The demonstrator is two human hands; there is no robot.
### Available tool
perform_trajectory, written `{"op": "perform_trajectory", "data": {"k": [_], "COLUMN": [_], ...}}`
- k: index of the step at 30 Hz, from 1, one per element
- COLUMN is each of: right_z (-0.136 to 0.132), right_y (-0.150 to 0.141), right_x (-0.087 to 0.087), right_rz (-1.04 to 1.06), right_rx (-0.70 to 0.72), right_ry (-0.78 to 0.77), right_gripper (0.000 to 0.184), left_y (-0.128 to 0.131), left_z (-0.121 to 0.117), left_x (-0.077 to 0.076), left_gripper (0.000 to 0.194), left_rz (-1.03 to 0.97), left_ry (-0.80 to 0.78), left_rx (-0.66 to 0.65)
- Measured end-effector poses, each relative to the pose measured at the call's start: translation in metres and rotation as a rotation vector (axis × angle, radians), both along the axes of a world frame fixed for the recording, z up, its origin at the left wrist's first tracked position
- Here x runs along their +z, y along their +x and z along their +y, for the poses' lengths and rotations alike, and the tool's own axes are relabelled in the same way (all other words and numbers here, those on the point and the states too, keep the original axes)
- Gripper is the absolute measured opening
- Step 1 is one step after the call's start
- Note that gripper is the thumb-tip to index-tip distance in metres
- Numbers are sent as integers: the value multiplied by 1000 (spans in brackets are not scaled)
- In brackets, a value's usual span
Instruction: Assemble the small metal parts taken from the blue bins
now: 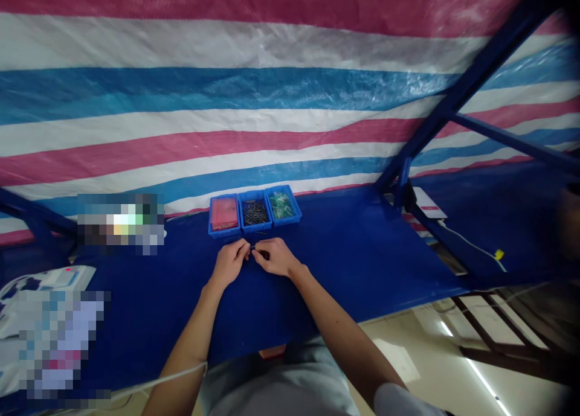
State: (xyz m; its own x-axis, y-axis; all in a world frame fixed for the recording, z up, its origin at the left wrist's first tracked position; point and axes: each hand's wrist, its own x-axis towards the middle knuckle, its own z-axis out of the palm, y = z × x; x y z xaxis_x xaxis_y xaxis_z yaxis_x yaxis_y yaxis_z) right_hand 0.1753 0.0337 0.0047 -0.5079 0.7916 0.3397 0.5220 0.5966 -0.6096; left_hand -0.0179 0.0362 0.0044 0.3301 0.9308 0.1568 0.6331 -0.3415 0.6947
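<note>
My left hand (231,260) and my right hand (277,258) are close together above the blue tabletop (335,253), both with fingers pinched. A thin, light metal piece (252,247) spans the small gap between their fingertips; its exact kind is too small to tell. Something dark (264,255) shows under the curled fingers of my right hand. Just beyond the hands stand three blue bins in a row. The left bin (225,230) contains flat pink-red pieces (223,212), the middle one dark screw-like metal pieces (255,212), the right one small clear-green packets (281,204).
A thin dark piece (260,232) lies in front of the middle bin. At the left are a white object (81,277) and blurred-out items. Blue frame bars (421,129) rise at the right, near a white device (428,203) with a cable. Striped sheeting (226,90) hangs behind.
</note>
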Motion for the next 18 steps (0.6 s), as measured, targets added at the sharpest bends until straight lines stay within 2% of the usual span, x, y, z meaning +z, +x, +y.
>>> {"op": "perform_trajectory", "data": {"k": [18], "right_z": [3], "right_y": [-2], "right_x": [-4], "right_rz": [7], "right_rx": [-50], "right_ry": [-15], "right_gripper": [28], "left_y": [0], "left_z": [0], "left_x": [0], "left_gripper": [39], "left_rz": [-82], "left_ry": [-9], "left_rx": [22]}}
